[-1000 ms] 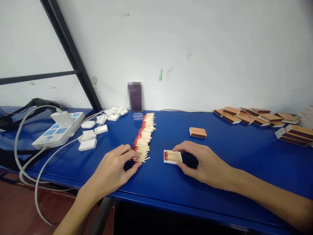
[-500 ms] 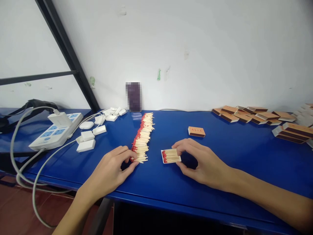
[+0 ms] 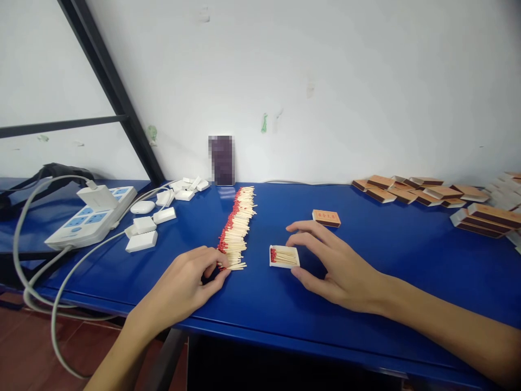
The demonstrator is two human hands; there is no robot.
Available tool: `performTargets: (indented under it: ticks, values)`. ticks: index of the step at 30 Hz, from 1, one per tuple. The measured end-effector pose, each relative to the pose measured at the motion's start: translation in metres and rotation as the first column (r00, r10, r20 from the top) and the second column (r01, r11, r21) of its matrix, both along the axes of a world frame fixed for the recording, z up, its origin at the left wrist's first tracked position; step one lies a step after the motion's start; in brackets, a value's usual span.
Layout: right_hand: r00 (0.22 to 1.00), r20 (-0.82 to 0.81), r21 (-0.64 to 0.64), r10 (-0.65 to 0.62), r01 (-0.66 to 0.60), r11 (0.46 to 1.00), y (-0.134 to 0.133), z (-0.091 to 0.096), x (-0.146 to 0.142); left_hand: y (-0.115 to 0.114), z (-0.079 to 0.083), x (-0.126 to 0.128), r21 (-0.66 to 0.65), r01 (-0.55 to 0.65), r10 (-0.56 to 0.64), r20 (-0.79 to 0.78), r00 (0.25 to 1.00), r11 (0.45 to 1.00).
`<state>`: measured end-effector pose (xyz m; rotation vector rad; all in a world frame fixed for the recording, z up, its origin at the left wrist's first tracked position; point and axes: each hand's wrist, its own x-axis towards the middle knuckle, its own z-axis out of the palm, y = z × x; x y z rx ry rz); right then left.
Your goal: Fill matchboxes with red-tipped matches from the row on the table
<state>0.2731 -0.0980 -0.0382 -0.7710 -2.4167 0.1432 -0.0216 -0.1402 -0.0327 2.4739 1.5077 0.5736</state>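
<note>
A long row of red-headed matches lies on the blue table, heads to the left. At its near end my left hand pinches some matches between thumb and fingers; the fingertips partly hide the heads. To the right, a white matchbox tray holds a layer of matches, heads also leftward. My right hand is open beside the tray, its fingers raised and apart and the thumb at the tray's near right corner. Whether the thumb touches it I cannot tell. An orange matchbox sleeve lies behind that hand.
Several orange matchbox sleeves are piled at the back right, with a stack nearer. White trays lie on the left near a power strip with cables. A blurred dark rectangle leans against the wall.
My right hand has let go of the tray, its fingers lifting and spreading. The tray now lies flat on the table. My left hand has stayed at the row's near end.
</note>
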Motion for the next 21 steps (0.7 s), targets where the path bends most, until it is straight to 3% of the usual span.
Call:
performTargets:
  ticks: [8,14,17,21]
  values:
    - [0.985,-0.068,0.209,0.158,-0.14,0.968,-0.005,0.0,-0.007,-0.003,0.004,0.002,0.009,0.079,-0.078,-0.026,0.997,0.997]
    - [0.977,0.098,0.36,0.191,-0.213,0.908,-0.001,0.001,-0.054,-0.005,0.005,0.002,0.036,0.157,-0.156,-0.029,0.987,0.987]
    - [0.964,0.157,0.351,0.215,-0.258,0.9,-0.002,0.0,-0.072,-0.007,0.004,0.001,0.065,0.121,-0.119,-0.034,0.992,0.991]
    - [0.948,0.19,0.328,0.257,-0.308,0.893,-0.005,-0.005,-0.072,-0.008,0.003,0.0,0.121,0.076,-0.069,-0.063,0.996,0.99]
